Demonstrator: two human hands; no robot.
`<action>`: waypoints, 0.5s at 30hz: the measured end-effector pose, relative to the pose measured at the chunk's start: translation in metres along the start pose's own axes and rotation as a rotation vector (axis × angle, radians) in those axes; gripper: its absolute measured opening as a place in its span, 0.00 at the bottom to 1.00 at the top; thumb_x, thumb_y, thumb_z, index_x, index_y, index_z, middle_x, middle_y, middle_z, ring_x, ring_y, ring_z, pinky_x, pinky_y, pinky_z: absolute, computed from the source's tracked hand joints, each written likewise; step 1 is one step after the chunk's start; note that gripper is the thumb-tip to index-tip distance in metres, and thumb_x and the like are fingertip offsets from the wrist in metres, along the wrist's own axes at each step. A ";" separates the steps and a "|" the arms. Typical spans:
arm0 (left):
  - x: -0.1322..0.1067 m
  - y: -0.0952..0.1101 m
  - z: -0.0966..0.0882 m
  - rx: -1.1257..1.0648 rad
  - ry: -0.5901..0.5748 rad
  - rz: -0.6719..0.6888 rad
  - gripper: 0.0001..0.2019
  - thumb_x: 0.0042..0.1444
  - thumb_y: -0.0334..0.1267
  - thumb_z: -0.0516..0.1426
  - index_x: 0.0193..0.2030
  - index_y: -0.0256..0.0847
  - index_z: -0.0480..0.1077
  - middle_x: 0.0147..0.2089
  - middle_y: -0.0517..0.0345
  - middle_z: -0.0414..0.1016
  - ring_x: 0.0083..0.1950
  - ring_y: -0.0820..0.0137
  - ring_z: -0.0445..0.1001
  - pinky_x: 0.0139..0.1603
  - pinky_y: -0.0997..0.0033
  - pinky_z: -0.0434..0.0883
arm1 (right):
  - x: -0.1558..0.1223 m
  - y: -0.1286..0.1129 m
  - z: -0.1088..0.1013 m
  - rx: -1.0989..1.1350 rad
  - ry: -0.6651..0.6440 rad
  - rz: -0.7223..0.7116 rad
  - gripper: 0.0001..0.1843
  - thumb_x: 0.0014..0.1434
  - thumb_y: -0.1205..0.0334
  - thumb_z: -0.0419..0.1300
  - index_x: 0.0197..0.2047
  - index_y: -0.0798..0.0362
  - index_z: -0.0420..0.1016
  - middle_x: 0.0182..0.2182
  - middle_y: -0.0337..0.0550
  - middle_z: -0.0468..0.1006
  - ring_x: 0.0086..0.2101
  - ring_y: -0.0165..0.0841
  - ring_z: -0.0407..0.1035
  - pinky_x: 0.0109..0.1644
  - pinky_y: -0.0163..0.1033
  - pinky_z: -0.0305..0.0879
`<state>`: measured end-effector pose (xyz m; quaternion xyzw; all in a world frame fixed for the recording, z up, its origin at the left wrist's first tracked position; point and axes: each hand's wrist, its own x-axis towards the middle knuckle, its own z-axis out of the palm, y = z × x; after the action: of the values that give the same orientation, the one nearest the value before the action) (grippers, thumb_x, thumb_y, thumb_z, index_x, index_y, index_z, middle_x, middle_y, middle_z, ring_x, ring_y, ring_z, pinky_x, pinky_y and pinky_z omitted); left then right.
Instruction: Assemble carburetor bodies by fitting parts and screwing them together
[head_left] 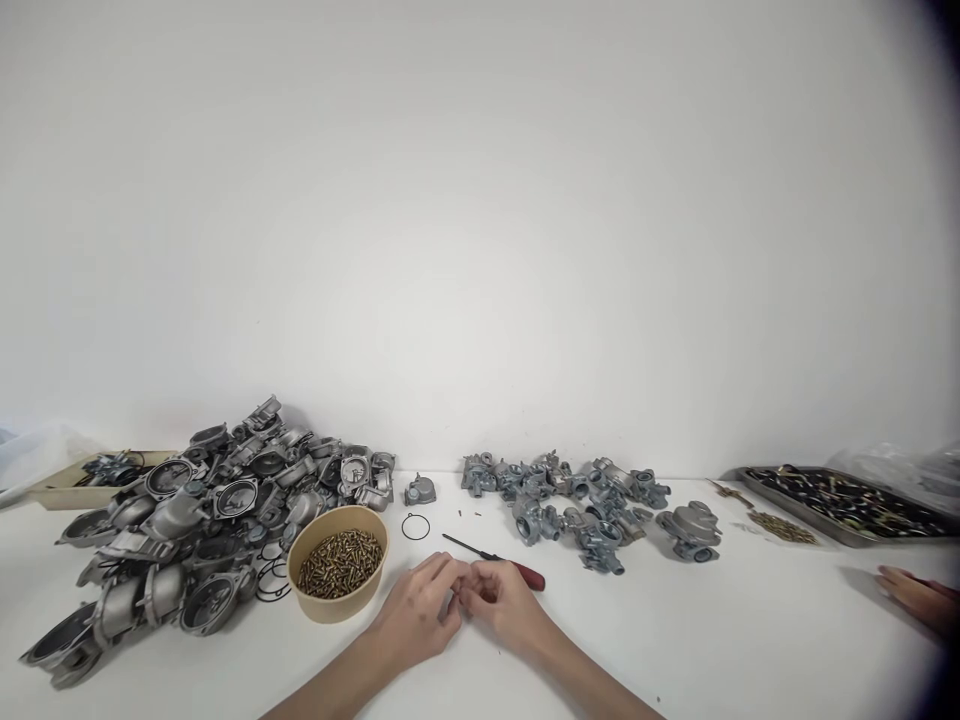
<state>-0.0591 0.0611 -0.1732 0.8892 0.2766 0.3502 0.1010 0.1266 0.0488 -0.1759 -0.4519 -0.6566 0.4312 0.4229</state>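
My left hand (420,612) and my right hand (496,598) meet over the white table, fingertips pinched together. Whatever lies between the fingers is too small or hidden to make out. Behind my right hand rests a screwdriver (534,576), its red handle partly covered and its dark shaft pointing to the upper left. Left of my hands stands a tan tub (336,608) holding many brass-coloured screws (339,562). A black rubber ring (415,526) lies flat beyond my left hand, with a small grey metal cover (421,489) behind it.
Grey metal bowls (237,498) are heaped at left, before a cream tray (60,485). Carburetor bodies (600,525) lie at back centre-right, near one larger assembly (691,530). At right are brass parts (784,528), a metal tray (847,535) and another person's hand (915,597).
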 end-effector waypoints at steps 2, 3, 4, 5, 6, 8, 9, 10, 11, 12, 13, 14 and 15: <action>0.000 0.000 0.000 0.000 -0.004 0.000 0.18 0.53 0.22 0.52 0.48 0.46 0.63 0.42 0.59 0.71 0.44 0.65 0.72 0.42 0.68 0.67 | 0.000 0.000 0.000 0.003 0.004 0.005 0.10 0.55 0.61 0.64 0.26 0.56 0.74 0.21 0.36 0.72 0.25 0.29 0.63 0.28 0.34 0.53; 0.000 0.000 -0.001 0.001 -0.007 0.000 0.18 0.54 0.23 0.52 0.48 0.46 0.63 0.42 0.59 0.71 0.44 0.65 0.72 0.42 0.68 0.67 | 0.000 0.000 0.000 0.005 0.007 0.007 0.10 0.55 0.60 0.64 0.26 0.56 0.74 0.22 0.37 0.72 0.25 0.29 0.63 0.28 0.34 0.53; 0.000 0.000 -0.001 0.000 -0.009 0.001 0.18 0.54 0.23 0.52 0.49 0.46 0.63 0.43 0.59 0.71 0.44 0.65 0.72 0.42 0.68 0.67 | 0.000 0.001 -0.001 0.008 0.010 0.008 0.11 0.56 0.59 0.65 0.26 0.57 0.74 0.22 0.38 0.73 0.25 0.30 0.64 0.29 0.34 0.54; 0.000 0.000 -0.002 -0.001 -0.010 0.003 0.17 0.55 0.23 0.52 0.49 0.46 0.63 0.43 0.58 0.71 0.45 0.64 0.72 0.43 0.68 0.67 | 0.000 0.001 -0.001 0.012 0.011 0.008 0.12 0.56 0.57 0.65 0.26 0.57 0.75 0.22 0.39 0.73 0.26 0.30 0.65 0.29 0.34 0.55; 0.000 0.000 -0.002 -0.004 -0.009 0.005 0.17 0.56 0.23 0.52 0.49 0.46 0.63 0.43 0.58 0.71 0.45 0.64 0.72 0.43 0.67 0.68 | 0.000 0.001 -0.002 0.016 0.013 0.007 0.13 0.57 0.56 0.65 0.27 0.57 0.76 0.23 0.40 0.74 0.26 0.31 0.66 0.30 0.35 0.56; 0.001 0.000 -0.003 -0.011 -0.008 0.004 0.17 0.57 0.24 0.51 0.50 0.47 0.63 0.43 0.58 0.71 0.45 0.64 0.72 0.43 0.67 0.68 | 0.000 0.002 -0.003 0.026 0.007 0.006 0.14 0.57 0.55 0.65 0.28 0.58 0.77 0.24 0.41 0.76 0.27 0.33 0.67 0.31 0.36 0.58; 0.001 0.000 -0.003 -0.013 -0.008 0.002 0.17 0.57 0.24 0.51 0.50 0.47 0.63 0.43 0.58 0.71 0.45 0.64 0.72 0.43 0.67 0.68 | 0.000 0.002 -0.003 0.032 0.003 0.006 0.13 0.56 0.55 0.65 0.28 0.58 0.78 0.24 0.41 0.76 0.27 0.33 0.67 0.31 0.36 0.59; 0.002 0.001 -0.003 -0.013 -0.007 0.000 0.17 0.56 0.24 0.52 0.50 0.47 0.63 0.43 0.58 0.71 0.45 0.64 0.72 0.43 0.67 0.68 | 0.000 0.002 -0.003 0.039 -0.001 0.006 0.13 0.56 0.56 0.65 0.28 0.58 0.79 0.24 0.42 0.76 0.27 0.33 0.68 0.31 0.36 0.59; 0.002 0.001 -0.003 -0.010 -0.006 -0.003 0.18 0.56 0.24 0.52 0.50 0.47 0.63 0.43 0.59 0.71 0.44 0.64 0.72 0.42 0.67 0.67 | 0.000 0.002 -0.004 0.045 -0.005 0.007 0.12 0.56 0.57 0.66 0.28 0.58 0.79 0.24 0.42 0.76 0.27 0.33 0.68 0.31 0.37 0.59; 0.002 0.001 -0.003 -0.008 -0.006 -0.005 0.18 0.55 0.24 0.52 0.50 0.47 0.63 0.42 0.59 0.71 0.44 0.64 0.72 0.42 0.68 0.67 | 0.000 0.002 -0.004 0.050 -0.008 0.008 0.12 0.55 0.57 0.65 0.28 0.58 0.79 0.23 0.41 0.76 0.27 0.33 0.68 0.31 0.37 0.59; 0.001 0.001 -0.003 -0.007 -0.007 -0.006 0.18 0.54 0.24 0.52 0.49 0.47 0.63 0.42 0.59 0.71 0.44 0.64 0.72 0.42 0.68 0.67 | 0.000 0.002 -0.003 0.054 -0.010 0.009 0.11 0.55 0.58 0.65 0.28 0.58 0.79 0.23 0.41 0.76 0.26 0.33 0.67 0.31 0.37 0.58; 0.001 0.001 -0.003 -0.006 -0.006 -0.007 0.18 0.54 0.23 0.52 0.49 0.47 0.63 0.42 0.59 0.71 0.43 0.65 0.72 0.42 0.68 0.67 | 0.000 0.002 -0.003 0.056 -0.011 0.011 0.11 0.55 0.59 0.65 0.27 0.58 0.78 0.23 0.41 0.76 0.26 0.33 0.67 0.31 0.36 0.58; 0.001 0.002 -0.003 -0.006 -0.005 -0.008 0.18 0.53 0.23 0.52 0.48 0.47 0.63 0.42 0.59 0.71 0.43 0.65 0.72 0.42 0.68 0.67 | 0.000 0.002 -0.002 0.058 -0.010 0.012 0.10 0.55 0.59 0.65 0.27 0.58 0.78 0.23 0.41 0.76 0.26 0.32 0.67 0.31 0.36 0.58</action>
<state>-0.0598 0.0602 -0.1699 0.8886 0.2790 0.3484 0.1057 0.1292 0.0500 -0.1767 -0.4413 -0.6431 0.4549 0.4299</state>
